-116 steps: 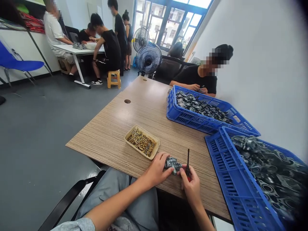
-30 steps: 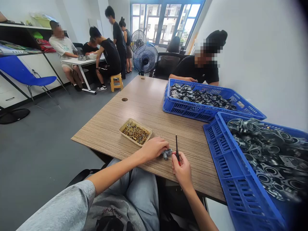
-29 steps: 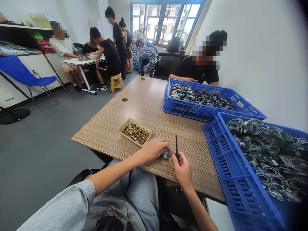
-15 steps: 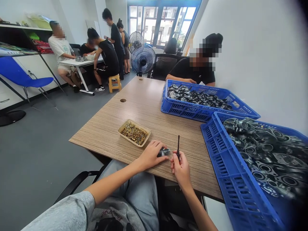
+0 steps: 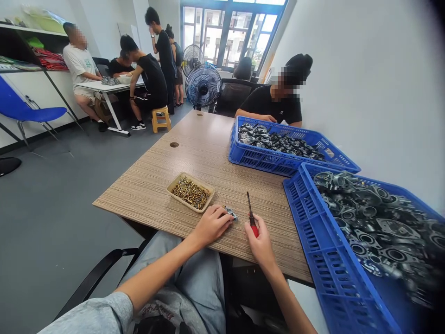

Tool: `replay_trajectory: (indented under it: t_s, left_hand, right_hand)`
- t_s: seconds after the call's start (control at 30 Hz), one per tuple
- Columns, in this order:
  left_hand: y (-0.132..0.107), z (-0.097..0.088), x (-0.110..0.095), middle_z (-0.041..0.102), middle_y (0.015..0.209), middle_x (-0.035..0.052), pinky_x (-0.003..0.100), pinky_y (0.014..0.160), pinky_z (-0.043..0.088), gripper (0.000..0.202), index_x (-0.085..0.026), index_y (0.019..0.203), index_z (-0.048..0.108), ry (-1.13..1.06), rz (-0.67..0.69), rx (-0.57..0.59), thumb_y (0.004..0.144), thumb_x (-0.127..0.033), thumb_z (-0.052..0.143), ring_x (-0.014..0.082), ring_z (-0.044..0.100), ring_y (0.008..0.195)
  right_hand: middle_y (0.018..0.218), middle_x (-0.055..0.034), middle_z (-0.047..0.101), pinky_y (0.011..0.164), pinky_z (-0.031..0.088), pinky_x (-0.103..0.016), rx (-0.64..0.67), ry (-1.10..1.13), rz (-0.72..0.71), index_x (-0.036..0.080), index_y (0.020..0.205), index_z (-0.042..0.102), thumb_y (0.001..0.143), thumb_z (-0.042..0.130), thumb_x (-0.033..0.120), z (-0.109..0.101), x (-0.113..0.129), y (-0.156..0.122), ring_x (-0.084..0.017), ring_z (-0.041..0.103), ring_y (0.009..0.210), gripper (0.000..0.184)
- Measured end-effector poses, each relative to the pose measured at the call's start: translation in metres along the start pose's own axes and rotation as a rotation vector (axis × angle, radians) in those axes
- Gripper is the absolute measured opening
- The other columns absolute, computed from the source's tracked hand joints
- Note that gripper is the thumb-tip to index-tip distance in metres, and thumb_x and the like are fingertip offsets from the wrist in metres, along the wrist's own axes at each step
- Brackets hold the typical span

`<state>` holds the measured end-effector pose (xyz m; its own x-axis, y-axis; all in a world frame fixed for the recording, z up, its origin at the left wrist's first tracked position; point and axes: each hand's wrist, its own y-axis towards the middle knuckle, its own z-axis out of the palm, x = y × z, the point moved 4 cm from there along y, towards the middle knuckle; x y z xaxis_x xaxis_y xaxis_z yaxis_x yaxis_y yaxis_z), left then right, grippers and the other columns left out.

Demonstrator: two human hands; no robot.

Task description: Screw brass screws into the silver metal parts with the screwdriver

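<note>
My left hand (image 5: 212,225) is closed over a small silver metal casting (image 5: 231,213) resting on the wood-grain table; my fingers cover much of it. In my right hand (image 5: 260,241) is a screwdriver (image 5: 252,222) with a red and black handle, its dark shaft pointing up and away from me. The screwdriver's tip is apart from the casting. Just beyond my left hand sits a beige tray (image 5: 170,189) filled with small brass-coloured threaded-looking pieces (image 5: 190,192).
To my right a blue crate (image 5: 314,232) holds many grey metal castings (image 5: 368,211). A second blue crate (image 5: 257,157) of metal parts stands farther back, with a person (image 5: 278,103) seated behind it. Other people and a fan (image 5: 203,88) are across the room.
My right hand has turned, so the red part of the screwdriver handle now shows. My left hand has shifted its hold and the casting has turned under it. The view has shifted slightly.
</note>
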<state>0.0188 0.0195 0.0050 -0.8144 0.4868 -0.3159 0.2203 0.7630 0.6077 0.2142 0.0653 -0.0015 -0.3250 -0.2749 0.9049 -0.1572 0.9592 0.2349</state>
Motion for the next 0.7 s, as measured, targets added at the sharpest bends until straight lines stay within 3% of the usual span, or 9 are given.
replay_trajectory:
  t_s: [0.07,0.17,0.23,0.33,0.5,0.7]
  left_hand:
    - [0.0,-0.001,0.001,0.07,0.109,0.0069,0.041,0.102,0.053,0.02,-0.024,0.117,0.071,-0.004,-0.03,0.001,0.107,-0.03,0.055,0.0233,0.06,0.108]
    - [0.0,-0.002,0.001,0.069,0.108,0.0073,0.042,0.102,0.053,0.021,-0.024,0.117,0.07,-0.007,-0.063,0.015,0.107,-0.031,0.054,0.0237,0.059,0.108]
    - [0.0,-0.002,0.001,0.069,0.109,0.0074,0.041,0.102,0.052,0.02,-0.023,0.117,0.069,-0.008,-0.071,0.022,0.108,-0.031,0.053,0.0237,0.059,0.108]
    - [0.0,-0.002,0.001,0.068,0.107,0.0072,0.04,0.1,0.051,0.019,-0.023,0.114,0.068,-0.004,-0.075,0.031,0.108,-0.032,0.053,0.0239,0.059,0.107]
    - [0.001,-0.003,0.0,0.069,0.104,0.0064,0.04,0.098,0.051,0.016,-0.022,0.109,0.068,-0.008,-0.075,0.025,0.107,-0.03,0.055,0.0238,0.059,0.105]
    - [0.0,-0.004,0.0,0.069,0.104,0.0059,0.04,0.099,0.052,0.015,-0.022,0.109,0.068,-0.014,-0.07,0.005,0.107,-0.029,0.055,0.0238,0.059,0.106]
  right_hand:
    - [0.108,-0.0105,0.073,0.086,0.057,-0.041,0.083,-0.126,-0.033,0.019,0.13,0.058,0.093,0.065,0.053,-0.017,0.014,0.006,-0.026,0.07,0.094,0.05]
    - [0.089,-0.004,0.071,0.078,0.055,-0.039,0.203,-0.261,-0.018,0.02,0.139,0.051,0.097,0.059,0.05,-0.05,0.042,0.009,-0.024,0.068,0.077,0.052]
    - [0.088,-0.0044,0.074,0.077,0.055,-0.037,0.216,-0.335,-0.024,0.023,0.125,0.055,0.095,0.063,0.052,-0.074,0.063,0.006,-0.025,0.07,0.08,0.043]
    - [0.075,0.0,0.07,0.065,0.051,-0.032,0.245,-0.444,-0.031,0.027,0.107,0.06,0.094,0.063,0.056,-0.097,0.087,-0.003,-0.021,0.064,0.064,0.032]
    - [0.054,0.0059,0.052,0.052,0.042,-0.028,0.391,-0.53,-0.062,0.028,0.091,0.061,0.096,0.059,0.057,-0.096,0.102,-0.015,-0.017,0.049,0.049,0.03]
    - [0.075,-0.0015,0.072,0.062,0.05,-0.03,0.379,-0.546,-0.144,0.027,0.094,0.068,0.094,0.061,0.046,-0.083,0.104,-0.012,-0.021,0.065,0.063,0.02]
